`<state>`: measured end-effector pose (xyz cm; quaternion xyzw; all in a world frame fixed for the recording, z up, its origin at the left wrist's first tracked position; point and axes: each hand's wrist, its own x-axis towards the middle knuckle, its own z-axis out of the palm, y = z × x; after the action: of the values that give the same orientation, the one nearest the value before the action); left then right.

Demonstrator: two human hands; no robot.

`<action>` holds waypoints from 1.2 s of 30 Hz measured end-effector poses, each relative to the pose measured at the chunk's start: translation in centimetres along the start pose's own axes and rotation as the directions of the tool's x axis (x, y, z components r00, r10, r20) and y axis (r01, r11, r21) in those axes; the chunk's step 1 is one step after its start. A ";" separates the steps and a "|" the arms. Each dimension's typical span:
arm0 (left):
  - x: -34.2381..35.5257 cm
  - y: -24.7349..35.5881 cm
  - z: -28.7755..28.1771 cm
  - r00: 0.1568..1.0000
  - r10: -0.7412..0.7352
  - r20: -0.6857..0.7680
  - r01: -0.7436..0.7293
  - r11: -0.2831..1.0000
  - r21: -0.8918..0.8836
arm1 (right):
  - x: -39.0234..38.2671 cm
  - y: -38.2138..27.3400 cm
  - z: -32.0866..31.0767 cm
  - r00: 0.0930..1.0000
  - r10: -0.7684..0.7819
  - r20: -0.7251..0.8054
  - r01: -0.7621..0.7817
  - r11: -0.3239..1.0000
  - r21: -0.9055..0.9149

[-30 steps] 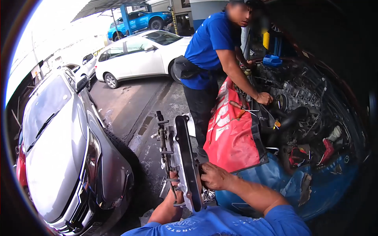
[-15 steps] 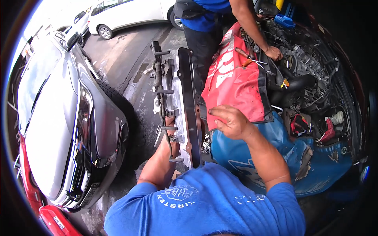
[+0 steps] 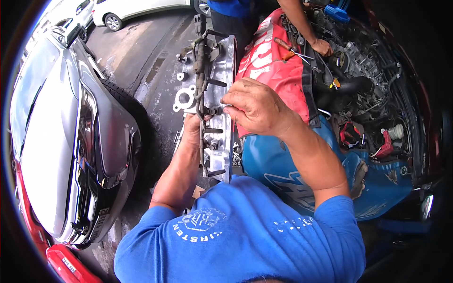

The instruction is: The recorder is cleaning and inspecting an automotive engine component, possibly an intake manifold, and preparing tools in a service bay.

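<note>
A long silver engine valve cover [image 3: 221,134] stands lengthwise before me, with a dark wiring harness [image 3: 200,94] and several black stubs along it. My left hand [image 3: 192,126] is closed around its left side, partly hidden behind the harness. At the cover's right edge, my right hand [image 3: 256,106] has its thumb and forefinger drawn together. Its fingertips meet the edge near the middle of the cover's length; what they pinch, if anything, is too small to make out.
On my right is an open engine bay [image 3: 363,80]; a red fender cover [image 3: 269,66] carrying screwdrivers and a blue cover [image 3: 269,158] drape its side. A co-worker's hand [image 3: 323,47] reaches into it. A silver car [image 3: 56,132] stands on my left, a white car [image 3: 141,10] beyond.
The valve cover has turned so its silver face shows more and its dark side is gone from view. My right hand has moved up and left to its edge.
</note>
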<state>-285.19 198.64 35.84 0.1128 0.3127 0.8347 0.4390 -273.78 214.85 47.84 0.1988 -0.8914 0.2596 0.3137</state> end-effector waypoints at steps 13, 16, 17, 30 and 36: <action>-0.4 -0.4 0.3 0.974 0.223 0.027 -0.223 0.946 0.235 | -1.5 -0.6 2.8 1.000 -0.012 0.028 0.014 0.997 -0.073; 0.1 -0.9 -0.8 0.964 0.262 0.040 -0.264 0.938 0.222 | -1.3 -0.3 3.1 0.999 -0.007 0.039 0.009 0.998 -0.060; 0.2 -0.9 -0.2 0.957 0.288 0.038 -0.289 0.930 0.230 | -1.3 -0.1 3.1 0.998 0.040 0.038 -0.037 0.998 -0.054; 1.1 -0.5 -0.1 0.948 0.318 0.017 -0.312 0.915 0.257 | -3.7 -3.6 2.6 0.997 0.059 -0.043 -0.063 0.994 -0.094; 1.6 -1.5 -0.8 0.922 0.386 -0.027 -0.372 0.904 0.209 | -4.2 -2.9 3.0 0.996 0.071 -0.057 -0.079 0.986 -0.149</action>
<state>-285.51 200.23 34.20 0.1868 0.3818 0.8717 0.2440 -270.58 211.61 44.01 0.1341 -0.9070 0.2079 0.3408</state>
